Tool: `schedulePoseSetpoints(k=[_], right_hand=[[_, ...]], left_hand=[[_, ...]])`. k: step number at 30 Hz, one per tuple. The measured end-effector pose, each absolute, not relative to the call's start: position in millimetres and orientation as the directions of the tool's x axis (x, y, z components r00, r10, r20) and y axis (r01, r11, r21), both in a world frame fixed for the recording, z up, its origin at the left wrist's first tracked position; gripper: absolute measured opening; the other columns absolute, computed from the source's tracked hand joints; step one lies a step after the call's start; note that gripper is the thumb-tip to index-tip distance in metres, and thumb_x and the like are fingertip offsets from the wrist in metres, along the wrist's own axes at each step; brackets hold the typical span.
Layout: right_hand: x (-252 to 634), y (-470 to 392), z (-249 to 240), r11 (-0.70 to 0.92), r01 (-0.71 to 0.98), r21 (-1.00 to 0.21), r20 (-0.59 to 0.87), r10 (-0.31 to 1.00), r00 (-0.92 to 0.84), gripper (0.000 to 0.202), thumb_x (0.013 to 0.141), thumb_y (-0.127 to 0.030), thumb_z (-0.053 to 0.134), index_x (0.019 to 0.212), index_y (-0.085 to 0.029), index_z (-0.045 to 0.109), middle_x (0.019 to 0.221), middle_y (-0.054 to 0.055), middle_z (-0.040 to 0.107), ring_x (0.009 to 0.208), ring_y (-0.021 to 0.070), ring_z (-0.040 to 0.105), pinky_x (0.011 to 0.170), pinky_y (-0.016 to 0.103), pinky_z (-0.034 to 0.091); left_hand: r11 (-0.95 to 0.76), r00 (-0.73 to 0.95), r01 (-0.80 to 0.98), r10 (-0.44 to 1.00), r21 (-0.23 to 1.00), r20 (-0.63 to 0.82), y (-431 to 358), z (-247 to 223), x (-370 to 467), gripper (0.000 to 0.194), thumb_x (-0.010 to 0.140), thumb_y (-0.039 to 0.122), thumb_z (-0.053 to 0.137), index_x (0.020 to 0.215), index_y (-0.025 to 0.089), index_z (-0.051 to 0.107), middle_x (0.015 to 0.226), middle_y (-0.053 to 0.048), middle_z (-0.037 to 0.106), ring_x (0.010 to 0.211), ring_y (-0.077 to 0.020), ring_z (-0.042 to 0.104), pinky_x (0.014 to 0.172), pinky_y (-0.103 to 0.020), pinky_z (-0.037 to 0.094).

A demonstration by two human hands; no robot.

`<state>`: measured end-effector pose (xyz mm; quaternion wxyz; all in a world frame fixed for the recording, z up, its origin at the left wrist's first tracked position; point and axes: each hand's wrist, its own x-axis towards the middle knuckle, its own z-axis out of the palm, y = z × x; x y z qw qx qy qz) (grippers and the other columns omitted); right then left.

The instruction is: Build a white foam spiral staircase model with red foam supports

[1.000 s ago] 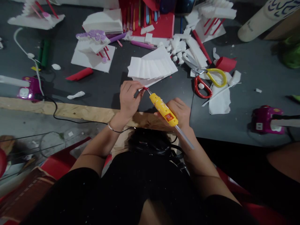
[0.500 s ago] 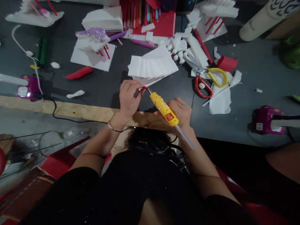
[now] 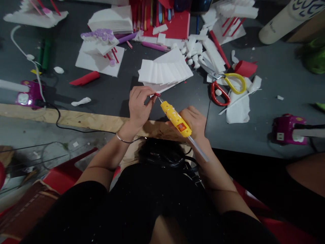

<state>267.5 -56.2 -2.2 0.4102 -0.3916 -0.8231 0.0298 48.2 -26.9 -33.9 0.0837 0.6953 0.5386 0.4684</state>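
- what's at the far left?
- a glossy purple plastic socket block [image 3: 33,94] on the dark grey tabletop [image 3: 109,95], then a rolled red paper piece [image 3: 85,78].
- next?
- the left hand [image 3: 139,105]. its grip pinches a small glossy red piece [image 3: 157,95] between thumb and fingertips, just below the fanned white pleated sheets [image 3: 165,73].
- any containers there?
- coloured slim pens [image 3: 149,15] lie side by side at the top, by a flat red sheet [image 3: 177,30]; i can't tell if a case holds them. below the tabletop edge is a shiny black bag [image 3: 159,154], contents hidden.
- and the other hand?
- the right hand [image 3: 194,120] has its grip wrapped round a yellow plastic glue gun [image 3: 176,118], nozzle at the red piece, a clear stick poking out the back.
- further right?
- open scissors [image 3: 218,76] with red and yellow handles, then a tilted cream bottle [image 3: 275,28] with a dark wavy pattern. what's inside doesn't show.
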Motion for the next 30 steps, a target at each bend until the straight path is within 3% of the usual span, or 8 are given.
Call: schedulePoseSetpoints(k=[9,13,16,19,23,30], right_hand=[[273.3,-55.9,-4.8,0.662,0.644,-0.384,0.651,0.689,-0.319,0.049,0.103,-0.058,0.055,0.069,-0.026,0.041,0.059,-0.004,0.045,0.058,0.0138,0.040,0.054,0.030,0.032],[276.6,-52.0,-6.0,0.652,0.651,-0.389,0.675,0.682,-0.280,0.048,0.103,-0.061,0.053,0.071,-0.026,0.043,0.060,-0.004,0.047,0.057,0.0143,0.040,0.057,0.031,0.036],[278.2,-49.9,-6.2,0.674,0.605,-0.424,0.716,0.658,-0.233,0.036,0.103,-0.052,0.058,0.080,-0.024,0.054,0.070,-0.001,0.060,0.062,0.0159,0.049,0.063,0.033,0.042],[277.7,-50.9,-5.4,0.690,0.571,-0.445,0.739,0.643,-0.201,0.025,0.102,-0.045,0.062,0.091,-0.022,0.062,0.079,0.003,0.068,0.069,0.0174,0.058,0.067,0.033,0.046],[274.5,-55.6,-1.6,0.718,0.540,-0.439,0.726,0.637,-0.257,0.026,0.102,-0.047,0.061,0.093,-0.023,0.060,0.083,0.004,0.071,0.072,0.0170,0.062,0.068,0.033,0.048],[268.5,-61.1,6.9,0.728,0.545,-0.416,0.660,0.654,-0.370,0.029,0.100,-0.051,0.064,0.093,-0.024,0.060,0.083,0.004,0.073,0.072,0.0178,0.063,0.066,0.034,0.048]], left_hand=[[-0.422,-0.038,0.613,0.828,0.668,0.559,-28.7,-32.7,48.5,0.002,0.098,0.027,0.069,0.097,0.026,0.070,0.103,-0.004,0.074,0.104,-0.0226,0.069,0.097,-0.042,0.051],[-0.409,-0.100,0.495,0.850,0.767,0.517,-27.6,-30.6,52.1,0.009,0.095,0.033,0.075,0.092,0.026,0.070,0.096,-0.003,0.075,0.094,-0.0194,0.069,0.084,-0.036,0.053],[-0.281,-0.173,0.308,0.923,0.909,0.344,-24.6,-31.3,55.0,0.021,0.089,0.042,0.081,0.086,0.025,0.069,0.088,-0.001,0.072,0.082,-0.0153,0.066,0.074,-0.031,0.051],[-0.139,-0.186,0.039,0.972,0.989,0.144,-22.2,-29.1,56.3,0.034,0.079,0.049,0.089,0.082,0.024,0.066,0.082,0.002,0.068,0.077,-0.0125,0.064,0.074,-0.028,0.053],[0.031,-0.079,-0.172,0.996,0.985,-0.045,-23.4,-16.5,54.4,0.037,0.080,0.049,0.088,0.078,0.023,0.062,0.079,0.001,0.066,0.074,-0.0108,0.065,0.067,-0.026,0.053],[0.300,0.082,-0.265,0.954,0.916,-0.288,-30.8,7.5,54.3,0.032,0.098,0.052,0.068,0.084,0.023,0.068,0.078,-0.001,0.063,0.070,-0.0105,0.066,0.059,-0.026,0.051]])
